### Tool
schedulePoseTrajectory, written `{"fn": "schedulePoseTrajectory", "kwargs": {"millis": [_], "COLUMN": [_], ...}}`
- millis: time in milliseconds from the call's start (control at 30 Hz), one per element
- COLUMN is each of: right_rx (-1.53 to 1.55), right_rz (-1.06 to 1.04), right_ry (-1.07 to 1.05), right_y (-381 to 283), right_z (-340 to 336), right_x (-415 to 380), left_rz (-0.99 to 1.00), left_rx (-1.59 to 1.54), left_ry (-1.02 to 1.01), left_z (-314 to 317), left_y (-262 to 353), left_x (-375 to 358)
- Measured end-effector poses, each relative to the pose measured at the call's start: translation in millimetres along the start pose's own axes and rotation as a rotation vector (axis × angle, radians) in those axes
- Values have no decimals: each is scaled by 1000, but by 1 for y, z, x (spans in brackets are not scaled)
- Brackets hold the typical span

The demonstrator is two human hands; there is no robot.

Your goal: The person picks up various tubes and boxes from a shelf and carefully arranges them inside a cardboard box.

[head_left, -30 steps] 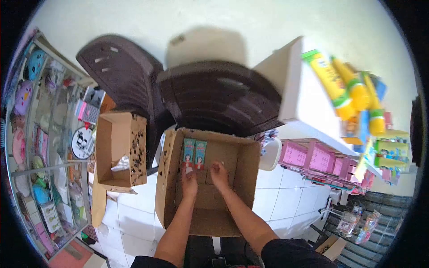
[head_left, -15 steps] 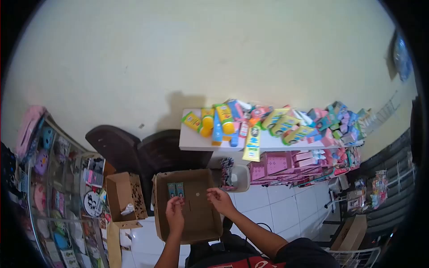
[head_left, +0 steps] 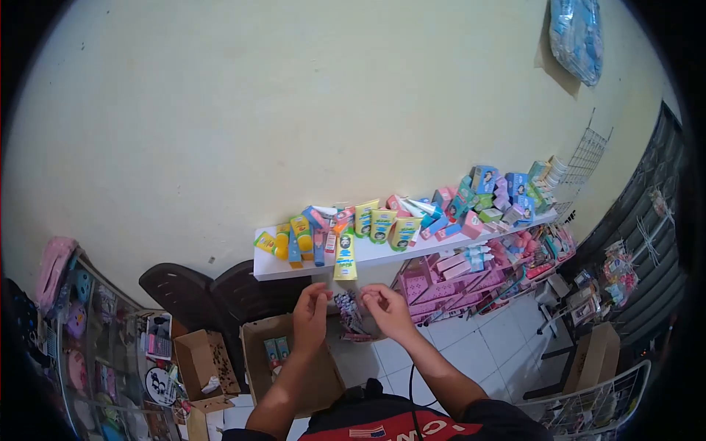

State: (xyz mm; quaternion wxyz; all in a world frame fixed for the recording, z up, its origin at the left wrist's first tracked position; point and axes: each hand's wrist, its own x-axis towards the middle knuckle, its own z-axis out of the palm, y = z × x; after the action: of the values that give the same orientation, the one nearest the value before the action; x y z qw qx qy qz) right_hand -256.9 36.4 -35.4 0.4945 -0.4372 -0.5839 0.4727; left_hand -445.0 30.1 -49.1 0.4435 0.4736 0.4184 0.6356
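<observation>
A long white shelf (head_left: 456, 239) runs along the pale wall, crowded with colourful tubes and small cartons (head_left: 412, 217), and under its right part stand pink racks (head_left: 448, 275) of more packaged goods. Low in the view an open cardboard box (head_left: 290, 364) sits in front of dark plastic chairs (head_left: 213, 294), with two teal cartons (head_left: 276, 350) standing against its far wall; a smaller open box (head_left: 206, 360) lies just to its left. The person's left hand (head_left: 310, 317) and right hand (head_left: 387, 309) are raised side by side in front of the shelf edge, above the box and well apart from the cartons in it. On both, the fingers are curled in with the tips drawn together; whether anything is pinched between them cannot be told, since nothing shows there at this size. Between and just behind the hands hangs a small bundle of patterned packets (head_left: 349, 316), near the fingers but seemingly not touched. A yellow tube (head_left: 344, 257) droops over the shelf lip right above. Judging by their look, the cartons are light, stiff thin card that dents at the corners, best taken by the long flat faces between thumb and fingers; the tubes would be soft-bodied and a little slick, safer held near the cap.
</observation>
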Motion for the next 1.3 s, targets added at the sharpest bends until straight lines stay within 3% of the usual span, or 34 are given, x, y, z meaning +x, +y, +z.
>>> {"fn": "schedulePoseTrajectory", "kwargs": {"millis": [200, 300, 367, 433, 467, 600, 767, 1067, 1200, 1300], "right_rx": [-168, -487, -564, -697, -697, -837, -855, -670, -533, -522], "right_rz": [-170, -355, -406, -493, -493, -456, -476, -528, -327, -253], "right_ry": [106, 234, 288, 348, 349, 295, 202, 72, -32, -175], "right_y": [-37, -72, -79, -80, -78, -74, -58, -82, -104, -104], "right_z": [-40, -61, -74, -87, -92, -104, -113, -103, -84, -64], "right_x": [29, 48, 66, 83, 89, 106, 114, 80, 45, 28], "left_rz": [113, 250, 599, 663, 728, 680, 919, 819, 707, 470], "left_rx": [136, 356, 629, 654, 678, 888, 1016, 894, 847, 741], "left_ry": [-93, -116, -127, -139, -149, -207, -126, -85, -21, -40], "left_z": [38, 61, 78, 94, 100, 116, 120, 92, 60, 26], "left_y": [17, 44, 57, 61, 61, 53, 42, 72, 98, 102], "left_x": [45, 78, 101, 120, 127, 148, 143, 89, 38, 2]}}
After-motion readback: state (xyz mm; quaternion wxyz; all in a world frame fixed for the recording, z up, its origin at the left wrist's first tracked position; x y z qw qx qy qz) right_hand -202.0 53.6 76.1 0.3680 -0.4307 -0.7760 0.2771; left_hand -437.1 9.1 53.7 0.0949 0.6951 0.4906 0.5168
